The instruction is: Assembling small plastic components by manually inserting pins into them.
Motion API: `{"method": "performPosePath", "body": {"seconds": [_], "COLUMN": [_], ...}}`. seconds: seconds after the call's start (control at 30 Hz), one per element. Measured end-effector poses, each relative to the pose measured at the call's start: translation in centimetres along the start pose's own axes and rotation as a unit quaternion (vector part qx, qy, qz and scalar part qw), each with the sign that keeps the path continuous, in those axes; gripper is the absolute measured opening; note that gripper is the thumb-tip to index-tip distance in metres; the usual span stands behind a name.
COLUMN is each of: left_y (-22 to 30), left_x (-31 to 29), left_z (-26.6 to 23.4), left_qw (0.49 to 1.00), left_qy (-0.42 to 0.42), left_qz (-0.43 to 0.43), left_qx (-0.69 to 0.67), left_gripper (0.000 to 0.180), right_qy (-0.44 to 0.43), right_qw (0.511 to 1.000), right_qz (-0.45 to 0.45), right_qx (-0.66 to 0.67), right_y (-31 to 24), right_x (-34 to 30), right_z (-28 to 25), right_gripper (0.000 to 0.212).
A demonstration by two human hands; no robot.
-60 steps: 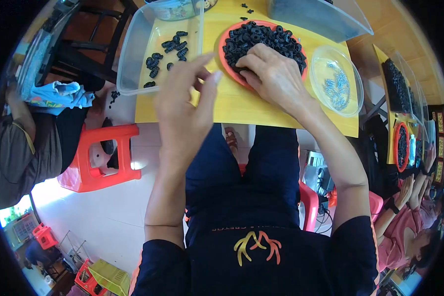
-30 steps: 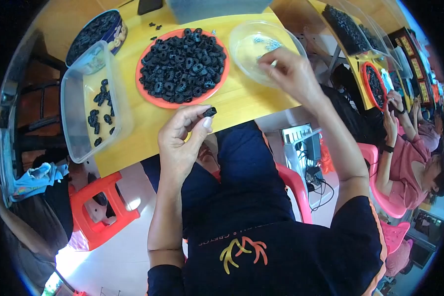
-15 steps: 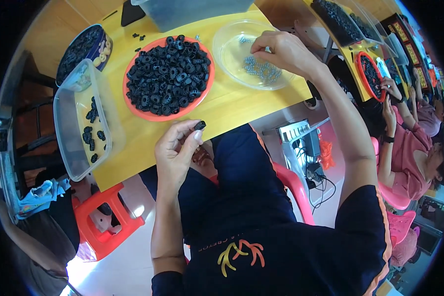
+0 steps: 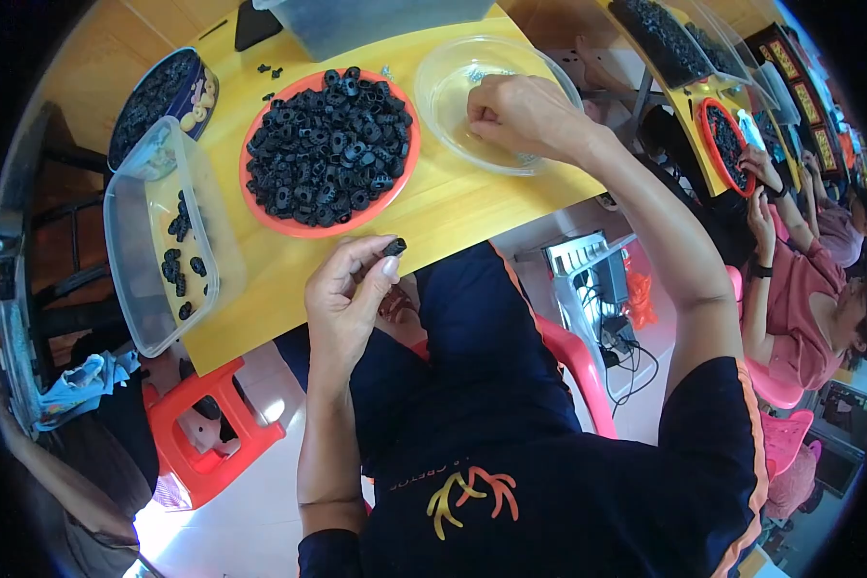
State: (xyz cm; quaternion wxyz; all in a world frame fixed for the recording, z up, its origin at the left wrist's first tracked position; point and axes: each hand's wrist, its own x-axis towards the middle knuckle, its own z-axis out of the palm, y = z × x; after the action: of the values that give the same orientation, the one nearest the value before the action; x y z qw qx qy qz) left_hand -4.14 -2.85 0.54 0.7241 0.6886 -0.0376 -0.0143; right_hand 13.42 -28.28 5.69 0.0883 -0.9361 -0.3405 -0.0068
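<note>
Between thumb and forefinger, my left hand (image 4: 345, 289) pinches a small black plastic part (image 4: 394, 248) just off the table's front edge. My right hand (image 4: 525, 114) is over the round clear tub (image 4: 443, 144), its fingers drawn together. Whatever they may hold is hidden. Small silvery metal pieces (image 4: 527, 160) lie in the tub, partly covered by the hand. A red round tray (image 4: 289, 228) heaped with black plastic parts (image 4: 323, 144) stands between the tub and a clear rectangular box (image 4: 144, 318), where several black pieces (image 4: 173, 268) lie.
A round tin (image 4: 159, 101) full of black parts stands at the back left. A grey bin (image 4: 385, 27) and a dark phone-like object (image 4: 257, 27) are at the far edge. A red stool (image 4: 207, 424) is at left. Other people (image 4: 800, 308) sit at another table on the right.
My right hand has shifted slightly left and down within the tub, its fingers closing together and covering more of the metal pieces. My left hand keeps its pinch on the black part.
</note>
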Motion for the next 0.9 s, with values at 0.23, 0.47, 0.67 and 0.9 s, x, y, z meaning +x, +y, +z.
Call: {"method": "performPosePath", "body": {"seconds": [0.23, 0.47, 0.67, 0.9], "left_y": [0.4, 0.3, 0.4, 0.5], "left_x": [-0.1, -0.1, 0.0, 0.1], "left_z": [0.4, 0.3, 0.2, 0.3], "left_qw": [0.999, 0.999, 0.999, 0.999], "left_qy": [0.018, 0.014, 0.012, 0.012], "left_qz": [-0.028, -0.019, -0.018, -0.023], "left_qx": [-0.025, -0.034, -0.041, -0.042], "left_gripper": [0.019, 0.019, 0.020, 0.020], "right_qy": [0.010, -0.008, 0.020, 0.082], "right_qw": [0.932, 0.887, 0.895, 0.962], "right_qz": [0.087, 0.152, 0.142, 0.046], "right_qx": [0.352, 0.436, 0.423, 0.257], "right_y": [2.3, 1.8, 2.3, 3.5], "right_x": [0.3, -0.2, -0.1, 0.0], "right_z": [-0.7, -1.1, -0.3, 0.7], "right_gripper": [0.019, 0.028, 0.022, 0.018]}}
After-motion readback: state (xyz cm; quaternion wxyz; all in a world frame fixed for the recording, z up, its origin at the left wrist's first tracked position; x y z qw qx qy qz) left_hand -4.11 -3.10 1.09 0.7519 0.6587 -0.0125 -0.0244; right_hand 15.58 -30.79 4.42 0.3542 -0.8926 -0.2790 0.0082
